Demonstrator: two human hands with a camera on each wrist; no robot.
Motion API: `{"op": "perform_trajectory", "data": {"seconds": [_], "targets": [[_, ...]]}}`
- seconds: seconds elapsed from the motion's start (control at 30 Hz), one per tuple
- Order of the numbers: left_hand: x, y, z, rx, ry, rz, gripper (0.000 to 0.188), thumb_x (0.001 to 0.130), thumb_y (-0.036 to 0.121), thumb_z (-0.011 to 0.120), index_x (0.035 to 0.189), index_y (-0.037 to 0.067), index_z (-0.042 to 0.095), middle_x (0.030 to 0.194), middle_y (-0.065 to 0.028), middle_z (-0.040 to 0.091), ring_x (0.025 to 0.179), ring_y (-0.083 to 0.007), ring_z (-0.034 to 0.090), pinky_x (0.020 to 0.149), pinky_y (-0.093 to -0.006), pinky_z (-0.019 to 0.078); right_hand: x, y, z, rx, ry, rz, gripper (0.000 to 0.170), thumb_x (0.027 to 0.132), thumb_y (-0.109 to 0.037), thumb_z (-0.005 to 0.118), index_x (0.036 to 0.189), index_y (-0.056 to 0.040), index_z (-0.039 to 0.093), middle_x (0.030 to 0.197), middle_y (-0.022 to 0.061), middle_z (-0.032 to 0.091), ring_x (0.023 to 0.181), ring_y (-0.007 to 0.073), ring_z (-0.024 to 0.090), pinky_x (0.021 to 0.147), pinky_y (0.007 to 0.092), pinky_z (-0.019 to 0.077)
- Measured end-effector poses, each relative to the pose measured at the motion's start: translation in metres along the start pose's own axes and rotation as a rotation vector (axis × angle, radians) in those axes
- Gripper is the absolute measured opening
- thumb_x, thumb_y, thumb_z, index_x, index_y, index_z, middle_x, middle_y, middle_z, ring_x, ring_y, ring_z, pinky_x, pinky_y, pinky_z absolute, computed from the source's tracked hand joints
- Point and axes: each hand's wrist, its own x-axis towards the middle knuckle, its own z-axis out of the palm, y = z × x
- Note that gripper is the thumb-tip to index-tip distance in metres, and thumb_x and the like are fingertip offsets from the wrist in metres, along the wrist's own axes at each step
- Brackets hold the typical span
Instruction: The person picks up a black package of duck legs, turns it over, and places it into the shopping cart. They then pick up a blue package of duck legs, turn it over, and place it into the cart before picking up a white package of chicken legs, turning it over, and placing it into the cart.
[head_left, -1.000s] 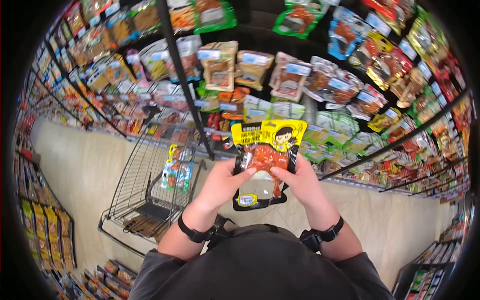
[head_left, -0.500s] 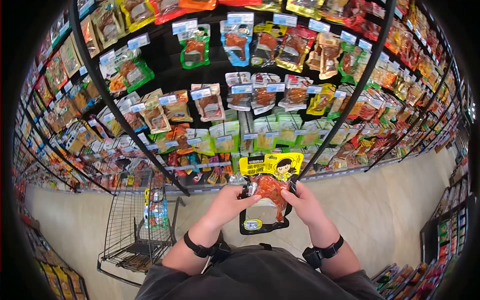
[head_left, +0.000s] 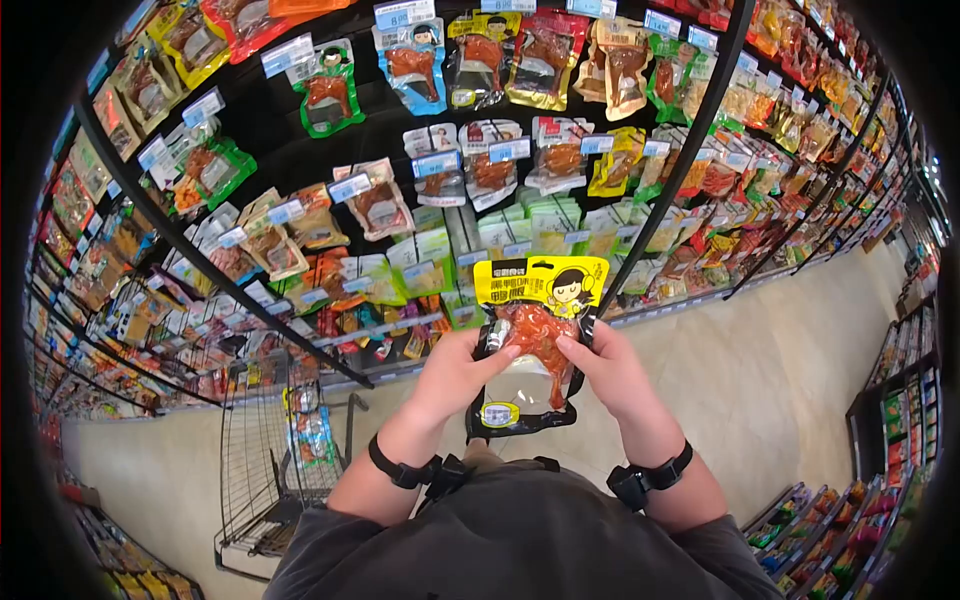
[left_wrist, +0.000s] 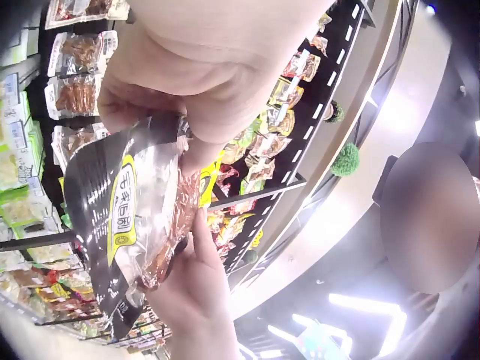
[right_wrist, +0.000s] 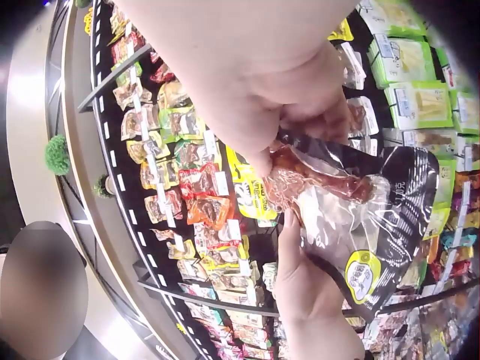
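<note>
In the head view, both hands hold a black and yellow vacuum pack (head_left: 533,385) upright in front of the torso. A reddish-brown meat leg shows through its clear window, and a cartoon figure is printed on the yellow top. My left hand (head_left: 452,375) grips the left edge, thumb across the front. On the opposite edge, my right hand (head_left: 618,375) does the same with its thumb on the meat. The left wrist view shows the lower part of the pack (left_wrist: 97,202) tilted. Fingers behind the pack are mostly hidden in the head view.
A wire shopping cart (head_left: 240,455) stands at the left, with a blue and yellow pack (head_left: 312,435) inside. Ahead, a tall black rack carries rows of hanging meat packs (head_left: 410,65) with price tags. Low shelves (head_left: 895,400) stand at the right, beyond pale floor (head_left: 780,340).
The head view has swung, so the rack's packs and the cart sit further left than a second ago. Both hands keep hold of the pack, which dipped in the view, then rose.
</note>
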Motion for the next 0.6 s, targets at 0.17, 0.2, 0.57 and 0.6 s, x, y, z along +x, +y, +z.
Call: {"op": "perform_trajectory", "data": {"seconds": [0.17,0.2,0.57,0.6], "targets": [[0.05,-0.003,-0.024,0.042,-0.049,-0.046,0.02,0.09,0.017,0.07,0.088,-0.003,0.068,0.076,0.0024,0.063,0.071,-0.0045,0.051,0.063,-0.0241,0.0434,0.05,-0.009,-0.001,-0.031,0.05,-0.003,0.022,0.096,-0.013,0.062,0.114,0.0001,0.061,0.102,0.0006,0.066,0.092,0.0059,0.057,0.081,0.0251,0.0472],[0.062,-0.006,-0.031,0.025,-0.064,-0.042,0.02,0.091,0.017,0.069,0.089,-0.003,0.068,0.078,0.0026,0.063,0.072,-0.0042,0.051,0.063,-0.024,0.0438,0.063,-0.01,-0.002,-0.056,0.045,-0.002,0.023,0.096,-0.014,0.062,0.114,0.0003,0.062,0.103,0.0007,0.066,0.092,0.0061,0.057,0.081,0.0252,0.0473],[0.176,0.029,-0.128,0.063,-0.049,0.089,0.044,0.09,0.009,0.068,0.129,-0.001,0.049,0.095,-0.0006,0.063,0.085,-0.0055,0.057,0.071,-0.0223,0.0452,0.204,-0.036,0.027,0.083,0.155,-0.103,0.026,0.098,-0.018,0.058,0.117,-0.0001,0.061,0.105,0.0014,0.067,0.091,0.0065,0.058,0.079,0.0237,0.0465],[0.184,0.031,-0.135,0.043,-0.035,0.163,0.047,0.09,0.007,0.067,0.132,-0.001,0.047,0.095,-0.0013,0.063,0.087,-0.0059,0.057,0.073,-0.0225,0.0452,0.216,-0.04,0.028,0.113,0.164,-0.142,0.028,0.098,-0.019,0.058,0.118,0.0001,0.06,0.108,0.0025,0.066,0.094,0.0073,0.059,0.082,0.0244,0.0468]]}}
